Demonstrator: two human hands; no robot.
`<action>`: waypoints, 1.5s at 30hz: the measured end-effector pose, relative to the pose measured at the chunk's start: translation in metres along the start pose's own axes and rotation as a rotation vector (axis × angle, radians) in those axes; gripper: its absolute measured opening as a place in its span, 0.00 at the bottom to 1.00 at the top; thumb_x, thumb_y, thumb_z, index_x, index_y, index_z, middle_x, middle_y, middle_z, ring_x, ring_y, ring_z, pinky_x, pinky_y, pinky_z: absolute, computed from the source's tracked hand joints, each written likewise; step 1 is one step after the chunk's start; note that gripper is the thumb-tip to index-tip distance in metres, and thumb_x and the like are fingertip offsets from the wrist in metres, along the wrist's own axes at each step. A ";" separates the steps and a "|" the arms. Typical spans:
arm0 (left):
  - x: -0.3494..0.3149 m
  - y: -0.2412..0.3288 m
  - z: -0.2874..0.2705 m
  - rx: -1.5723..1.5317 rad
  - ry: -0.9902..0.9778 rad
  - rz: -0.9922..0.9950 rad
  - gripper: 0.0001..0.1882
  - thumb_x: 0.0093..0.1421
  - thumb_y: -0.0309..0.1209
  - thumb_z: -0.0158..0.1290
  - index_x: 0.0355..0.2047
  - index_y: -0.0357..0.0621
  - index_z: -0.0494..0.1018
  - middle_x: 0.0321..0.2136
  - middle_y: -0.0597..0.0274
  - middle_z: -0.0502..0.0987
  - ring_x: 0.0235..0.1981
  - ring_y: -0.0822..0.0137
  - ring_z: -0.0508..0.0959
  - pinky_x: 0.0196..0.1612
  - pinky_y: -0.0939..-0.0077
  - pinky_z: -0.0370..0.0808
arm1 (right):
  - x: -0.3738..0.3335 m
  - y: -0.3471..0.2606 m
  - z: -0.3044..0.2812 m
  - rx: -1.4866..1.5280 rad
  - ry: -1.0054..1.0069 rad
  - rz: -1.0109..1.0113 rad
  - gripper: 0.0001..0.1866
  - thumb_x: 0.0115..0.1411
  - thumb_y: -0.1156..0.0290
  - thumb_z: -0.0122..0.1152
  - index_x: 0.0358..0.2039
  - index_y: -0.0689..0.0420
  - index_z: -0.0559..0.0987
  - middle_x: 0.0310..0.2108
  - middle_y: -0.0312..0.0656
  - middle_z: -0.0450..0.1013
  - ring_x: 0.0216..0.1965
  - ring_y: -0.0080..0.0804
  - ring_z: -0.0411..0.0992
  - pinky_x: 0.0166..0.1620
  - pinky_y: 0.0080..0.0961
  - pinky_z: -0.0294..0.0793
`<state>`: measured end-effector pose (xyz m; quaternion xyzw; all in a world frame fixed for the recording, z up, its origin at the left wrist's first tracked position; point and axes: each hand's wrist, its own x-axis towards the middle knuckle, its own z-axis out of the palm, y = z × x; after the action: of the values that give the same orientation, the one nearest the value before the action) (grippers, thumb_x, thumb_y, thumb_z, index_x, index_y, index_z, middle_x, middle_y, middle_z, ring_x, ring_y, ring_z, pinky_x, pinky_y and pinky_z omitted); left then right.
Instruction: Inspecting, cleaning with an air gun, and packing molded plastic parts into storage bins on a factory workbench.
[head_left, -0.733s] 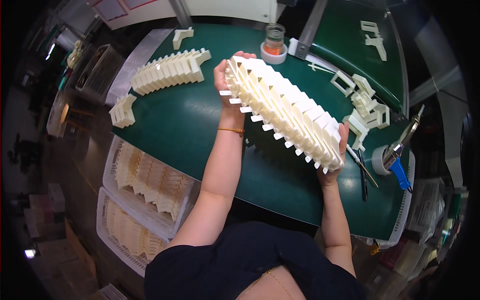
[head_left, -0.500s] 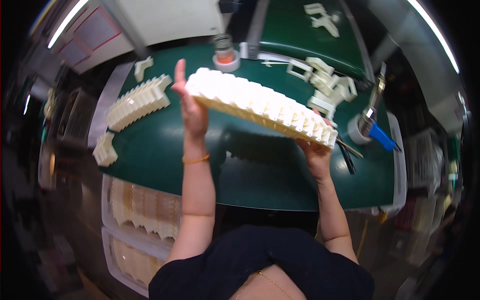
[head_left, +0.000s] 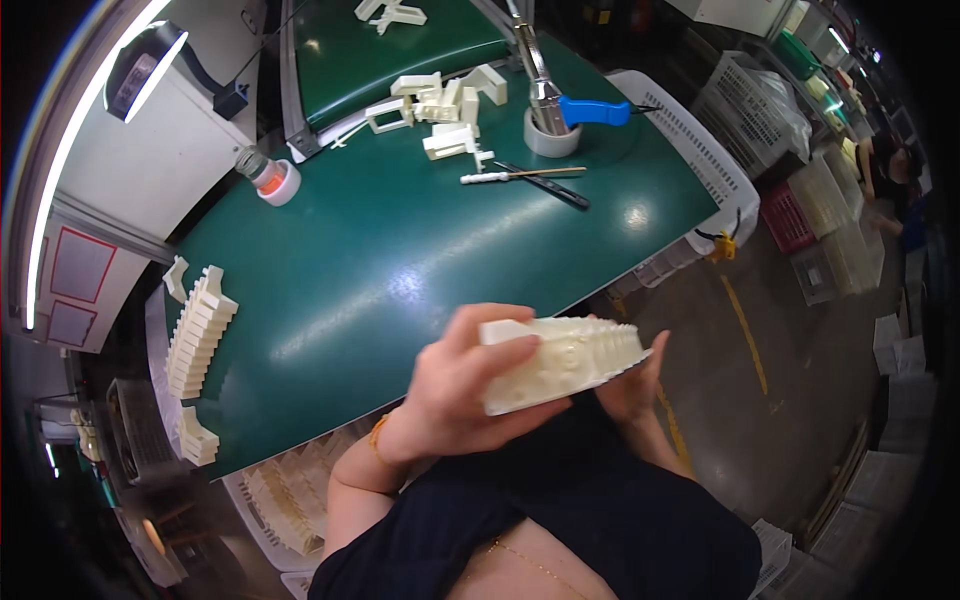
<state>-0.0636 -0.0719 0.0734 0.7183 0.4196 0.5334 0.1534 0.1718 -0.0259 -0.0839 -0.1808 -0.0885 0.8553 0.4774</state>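
Note:
A row of cream-white plastic parts (head_left: pixel 565 362), nested tightly together, is held up in front of my chest, off the table's front edge. My left hand (head_left: pixel 460 385) grips its near end, fingers wrapped over the top and under the lower side. At the other end my right hand (head_left: pixel 632 390) supports the row from beneath and behind; part of that hand is hidden by the row, while its thumb or a finger shows beside it.
On the green table (head_left: pixel 400 240) lie another row of parts (head_left: pixel 200 335), loose white frames (head_left: pixel 445 105), a knife (head_left: pixel 550 187) and a thin stick (head_left: pixel 545 172). A blue-handled tool (head_left: pixel 590 110) stands in a white ring. A jar (head_left: pixel 262 172) stands far left; parts-filled bins (head_left: pixel 275 510) sit below.
The row has come down from over the table toward my body and right, turning end-on. My left hand has moved from its far end to a wrapped grip. The view has swung right.

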 end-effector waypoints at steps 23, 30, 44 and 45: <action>-0.017 -0.042 0.110 0.137 -0.212 -0.314 0.34 0.42 0.32 0.69 0.45 0.42 0.61 0.39 0.50 0.72 0.37 0.54 0.77 0.37 0.67 0.75 | 0.079 -0.122 0.006 -1.387 -0.008 -0.191 0.17 0.62 0.62 0.56 0.22 0.62 0.74 0.14 0.33 0.68 0.17 0.18 0.66 0.22 0.15 0.63; -0.011 -0.047 0.123 0.117 -0.153 -0.320 0.33 0.41 0.29 0.70 0.44 0.40 0.63 0.37 0.51 0.73 0.37 0.56 0.77 0.39 0.68 0.75 | 0.233 -0.046 0.045 -2.242 -0.129 -0.824 0.15 0.54 0.63 0.61 0.36 0.61 0.75 0.35 0.47 0.73 0.41 0.47 0.69 0.43 0.40 0.69; -0.015 -0.041 0.127 0.106 -0.114 -0.488 0.32 0.43 0.28 0.69 0.43 0.42 0.60 0.42 0.49 0.69 0.44 0.59 0.72 0.47 0.67 0.70 | 0.030 -0.164 -0.029 -1.775 0.104 -0.489 0.10 0.60 0.74 0.52 0.41 0.61 0.68 0.28 0.47 0.73 0.29 0.41 0.71 0.33 0.32 0.69; -0.015 -0.040 0.130 0.096 -0.128 -0.492 0.32 0.43 0.28 0.69 0.43 0.42 0.60 0.42 0.49 0.69 0.44 0.59 0.72 0.47 0.67 0.70 | 0.012 -0.154 -0.047 -1.684 0.191 -0.544 0.11 0.61 0.72 0.52 0.43 0.60 0.68 0.26 0.45 0.72 0.27 0.36 0.70 0.32 0.28 0.68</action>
<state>0.0346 -0.0299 -0.0126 0.6334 0.5958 0.4130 0.2706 0.3057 0.0645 -0.0795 -0.5150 -0.6878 0.3448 0.3780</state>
